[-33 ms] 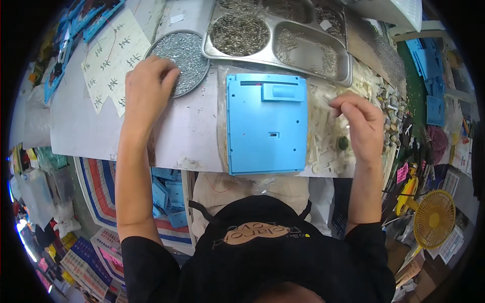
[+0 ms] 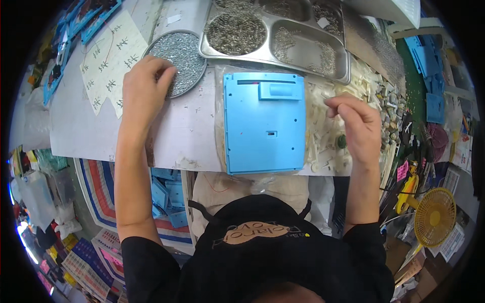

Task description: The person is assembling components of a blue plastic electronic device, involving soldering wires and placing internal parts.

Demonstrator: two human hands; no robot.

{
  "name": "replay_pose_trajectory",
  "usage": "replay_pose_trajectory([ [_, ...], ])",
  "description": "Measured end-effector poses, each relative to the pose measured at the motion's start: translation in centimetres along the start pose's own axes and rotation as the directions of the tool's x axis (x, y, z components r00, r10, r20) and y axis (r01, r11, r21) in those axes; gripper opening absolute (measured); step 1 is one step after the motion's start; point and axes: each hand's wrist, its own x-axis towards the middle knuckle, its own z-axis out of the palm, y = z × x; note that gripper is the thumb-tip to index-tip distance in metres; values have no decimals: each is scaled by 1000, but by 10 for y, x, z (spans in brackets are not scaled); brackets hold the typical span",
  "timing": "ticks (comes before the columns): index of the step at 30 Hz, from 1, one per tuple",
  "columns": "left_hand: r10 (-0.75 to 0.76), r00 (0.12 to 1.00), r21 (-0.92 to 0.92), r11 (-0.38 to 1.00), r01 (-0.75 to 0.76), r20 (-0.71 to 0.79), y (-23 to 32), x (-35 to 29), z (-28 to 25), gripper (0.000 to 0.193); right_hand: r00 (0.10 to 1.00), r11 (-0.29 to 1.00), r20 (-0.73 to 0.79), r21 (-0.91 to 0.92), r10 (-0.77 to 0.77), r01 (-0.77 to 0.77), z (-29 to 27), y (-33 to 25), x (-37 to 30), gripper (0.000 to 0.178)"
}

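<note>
A square light-blue plastic casing (image 2: 262, 118) lies flat before me, with a raised block near its far edge and a small slot in the middle. My left hand (image 2: 144, 88) rests at the near-left rim of a round metal dish (image 2: 203, 76) of small silver screws (image 2: 179, 53). Its fingers curl together over the screws, and whatever they hold is hidden. To the right of the casing, my right hand (image 2: 359, 123) pinches a small pale piece (image 2: 325, 96) at the fingertips, above scattered white plastic parts (image 2: 319, 144).
A steel compartment tray (image 2: 275, 61) with several kinds of small metal parts stands behind the casing. Paper with dark marks (image 2: 108, 58) lies at the left. More blue casings (image 2: 169, 197) sit below the table edge. A yellow fan (image 2: 434, 217) stands at the lower right.
The whole view has shifted slightly left. At my right fingertips the small pale piece shows more plainly, and my left hand stays at the dish.
</note>
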Motion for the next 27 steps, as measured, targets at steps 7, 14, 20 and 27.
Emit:
replay_pose_trajectory([
  [7, -137, 988, -132, 983, 128, -65, 14, 2, 8, 16, 890, 726, 149, -529, -430, 440, 35, 12, -4, 27],
  [14, -87, 988, -92, 993, 76, -127, 17, -7, 11, 18, 921, 754, 173, -532, -349, 385, 37, 17, -8, 32],
  [20, -107, 986, -17, 994, 106, -129, 20, -12, 6, 18, 934, 753, 161, -555, -319, 352, 33, 20, -12, 35],
  [27, -139, 976, -137, 984, 117, -169, 45, -15, 2, 14, 939, 813, 74, -480, -336, 329, 20, 23, -19, 37],
])
